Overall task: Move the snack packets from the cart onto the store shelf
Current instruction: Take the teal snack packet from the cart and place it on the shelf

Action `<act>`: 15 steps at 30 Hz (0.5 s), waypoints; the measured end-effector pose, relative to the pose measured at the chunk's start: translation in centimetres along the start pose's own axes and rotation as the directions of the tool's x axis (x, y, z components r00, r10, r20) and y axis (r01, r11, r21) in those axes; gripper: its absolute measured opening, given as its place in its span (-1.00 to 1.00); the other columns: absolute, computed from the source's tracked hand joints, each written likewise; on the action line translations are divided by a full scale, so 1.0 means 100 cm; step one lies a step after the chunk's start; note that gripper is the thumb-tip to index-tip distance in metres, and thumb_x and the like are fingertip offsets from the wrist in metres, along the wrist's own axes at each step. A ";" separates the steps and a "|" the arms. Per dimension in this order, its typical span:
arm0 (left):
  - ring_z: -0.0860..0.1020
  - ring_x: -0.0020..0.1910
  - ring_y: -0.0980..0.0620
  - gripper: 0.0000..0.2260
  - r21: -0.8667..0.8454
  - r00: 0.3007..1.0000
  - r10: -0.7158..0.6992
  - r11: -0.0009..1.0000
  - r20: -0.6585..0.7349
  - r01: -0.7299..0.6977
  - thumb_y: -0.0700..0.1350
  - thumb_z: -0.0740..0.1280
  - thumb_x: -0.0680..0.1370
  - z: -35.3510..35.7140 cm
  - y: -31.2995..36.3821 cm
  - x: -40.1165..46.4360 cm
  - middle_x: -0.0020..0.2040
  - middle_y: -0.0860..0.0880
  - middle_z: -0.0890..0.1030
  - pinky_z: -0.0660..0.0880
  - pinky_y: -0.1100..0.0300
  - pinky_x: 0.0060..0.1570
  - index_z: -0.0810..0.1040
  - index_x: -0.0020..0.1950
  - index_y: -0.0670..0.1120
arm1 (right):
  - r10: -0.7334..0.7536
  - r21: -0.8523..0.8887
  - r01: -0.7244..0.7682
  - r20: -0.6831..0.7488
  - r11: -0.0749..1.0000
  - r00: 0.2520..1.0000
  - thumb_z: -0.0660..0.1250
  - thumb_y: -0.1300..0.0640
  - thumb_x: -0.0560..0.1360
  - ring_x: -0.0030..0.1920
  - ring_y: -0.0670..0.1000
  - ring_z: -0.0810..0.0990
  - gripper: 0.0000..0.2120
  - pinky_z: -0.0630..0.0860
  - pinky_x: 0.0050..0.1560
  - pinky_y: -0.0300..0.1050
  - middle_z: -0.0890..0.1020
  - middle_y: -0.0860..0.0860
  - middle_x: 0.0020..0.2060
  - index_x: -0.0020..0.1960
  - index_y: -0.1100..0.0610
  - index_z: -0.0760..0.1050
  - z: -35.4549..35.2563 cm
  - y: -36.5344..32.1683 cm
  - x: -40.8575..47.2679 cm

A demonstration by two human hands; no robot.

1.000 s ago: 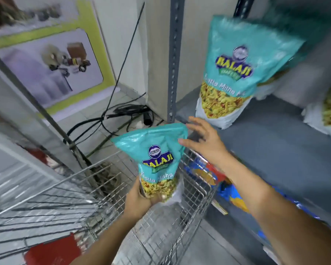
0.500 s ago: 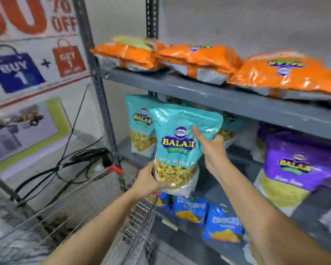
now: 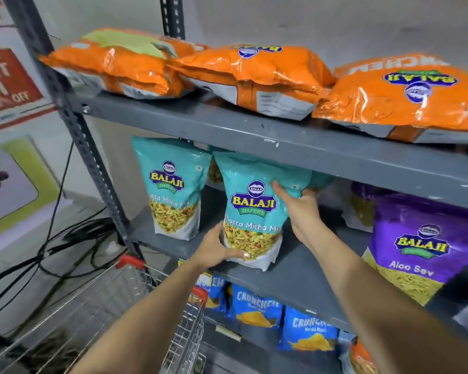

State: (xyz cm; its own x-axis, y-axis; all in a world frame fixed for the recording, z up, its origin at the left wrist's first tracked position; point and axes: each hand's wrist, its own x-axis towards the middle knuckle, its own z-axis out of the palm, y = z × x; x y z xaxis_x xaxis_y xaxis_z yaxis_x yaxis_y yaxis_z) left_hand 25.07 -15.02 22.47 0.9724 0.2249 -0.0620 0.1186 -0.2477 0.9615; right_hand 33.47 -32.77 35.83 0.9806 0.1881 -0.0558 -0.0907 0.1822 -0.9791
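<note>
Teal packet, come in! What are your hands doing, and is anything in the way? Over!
Both hands on teal packet: left hand at bottom, right hand at top. Packet upright on middle shelf. Second teal packet stands beside, apart. Nothing blocking.

Both bare forearms reach forward and upward. The left hand (image 3: 216, 249) cups low, fingers curled in a grasp, thumb in front. The right hand (image 3: 299, 209) grips higher, its thumb pressed flat, wrist bent back.

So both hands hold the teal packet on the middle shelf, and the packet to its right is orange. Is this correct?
Not quite. In the head view, both the left hand and the right hand hold the teal packet on the middle shelf, but the packet to its right is purple.
</note>
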 end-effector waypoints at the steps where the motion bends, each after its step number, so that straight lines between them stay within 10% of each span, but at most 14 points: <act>1: 0.59 0.23 0.09 -0.25 -0.004 1.000 -0.005 1.000 0.008 0.005 -0.08 0.69 0.17 0.000 -0.007 0.004 0.21 0.06 0.65 0.53 -0.04 0.26 0.48 0.29 0.03 | 0.006 -0.002 -0.006 -0.011 1.000 1.000 0.53 0.14 0.39 0.00 0.06 0.70 -0.79 0.62 0.05 0.01 0.71 0.03 0.00 -0.03 0.06 0.56 -0.002 0.007 0.004; 10: 0.52 0.31 0.12 -0.15 -0.134 1.000 0.019 0.991 0.016 -0.016 0.00 0.66 0.21 0.010 -0.020 0.005 0.33 0.08 0.54 0.49 0.05 0.30 0.35 0.42 0.03 | -0.035 -0.061 0.035 0.000 0.998 0.999 0.50 0.19 0.41 0.09 0.03 0.69 -0.72 0.59 0.10 -0.06 0.70 0.06 0.09 0.10 0.10 0.59 -0.026 0.022 0.017; 13: 0.51 0.31 0.07 -0.29 -0.159 0.974 -0.010 0.987 -0.226 -0.027 -0.04 0.64 0.26 0.006 -0.031 -0.023 0.31 0.04 0.55 0.44 0.15 0.31 0.45 0.35 -0.04 | -0.035 -0.155 0.057 0.143 0.986 0.989 0.44 0.30 0.44 0.10 -0.07 0.67 -0.64 0.58 0.13 -0.15 0.68 0.02 0.12 0.21 0.15 0.52 -0.047 0.032 0.010; 15: 0.59 0.13 0.01 -0.50 -0.142 0.840 -0.025 0.988 -0.542 -0.062 -0.05 0.62 0.29 -0.003 -0.036 -0.043 0.13 0.01 0.61 0.53 0.00 0.23 0.54 0.16 -0.06 | 0.009 -0.210 0.039 0.220 0.977 0.976 0.43 0.37 0.41 0.10 -0.24 0.62 -0.51 0.55 0.11 -0.28 0.62 -0.11 0.14 0.28 0.09 0.41 -0.060 0.048 0.004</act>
State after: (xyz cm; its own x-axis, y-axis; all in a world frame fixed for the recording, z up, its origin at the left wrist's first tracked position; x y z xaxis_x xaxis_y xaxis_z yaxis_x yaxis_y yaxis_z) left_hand 20.43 -14.81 19.31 0.7047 0.7062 0.0685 0.0288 -0.1250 0.9917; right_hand 34.44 -37.59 29.94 0.9176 0.3970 -0.0200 -0.0142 -0.0176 -0.9997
